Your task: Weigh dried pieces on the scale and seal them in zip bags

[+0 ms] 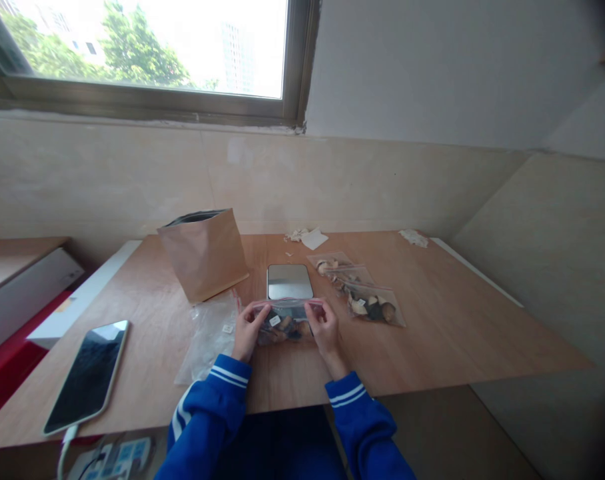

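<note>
Just in front of the scale (289, 281), the zip bag (285, 321) of dried pieces lies on the table (457, 320), its red strip pinched at one end by the left hand (248, 328) and at the other by the right hand (324, 328). Sealing it well probably means keeping the strip taut and pressing the fingertips along it, away from the filled bags (362, 293) right of the scale.

Wooden table (457, 333) set into a corner. Beige tiled wall (357, 187) behind it; metal-framed window (147, 100) above the table's left, daylight, trees outside. White plaster above tiles.
</note>
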The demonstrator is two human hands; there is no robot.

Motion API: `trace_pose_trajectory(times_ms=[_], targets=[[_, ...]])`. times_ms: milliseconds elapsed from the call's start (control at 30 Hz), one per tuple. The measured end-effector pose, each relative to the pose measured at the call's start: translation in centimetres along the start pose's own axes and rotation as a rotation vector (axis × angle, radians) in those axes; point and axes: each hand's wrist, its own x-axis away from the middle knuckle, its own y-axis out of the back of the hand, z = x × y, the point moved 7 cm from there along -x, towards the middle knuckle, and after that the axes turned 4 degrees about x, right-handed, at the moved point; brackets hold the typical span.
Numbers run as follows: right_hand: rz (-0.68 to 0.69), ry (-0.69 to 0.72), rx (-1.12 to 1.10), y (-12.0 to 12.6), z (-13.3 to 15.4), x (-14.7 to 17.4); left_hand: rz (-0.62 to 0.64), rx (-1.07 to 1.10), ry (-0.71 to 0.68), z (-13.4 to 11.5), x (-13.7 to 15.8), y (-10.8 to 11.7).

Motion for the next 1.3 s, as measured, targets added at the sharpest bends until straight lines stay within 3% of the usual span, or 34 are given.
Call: trace_pose_trajectory(times_ms=[267, 667, 933, 1067, 1300], targets=[[-0.025, 0.104, 0.076, 0.1, 1.1, -0.1, 0.011, -0.081, -0.053, -0.3, 0.0, -0.1], [-0.055, 0.125, 0.124, 0.4, 0.9, 0.0, 0.018, -0.049, 0.000, -0.8, 0.3, -0.5], [-0.063, 0.153, 0.190, 0.2, 1.9, 0.1, -0.043, -0.052, -0.007, -0.4, 0.2, 0.0], [-0.036, 0.098, 0.093, -0.1, 1.3, 0.3, -0.007, -0.034, -0.013, -0.3, 0.2, -0.1], [0.030, -0.145, -0.154, -0.8, -0.2, 0.2, 0.087, -0.069, 0.028, 0.2, 0.0, -0.7]])
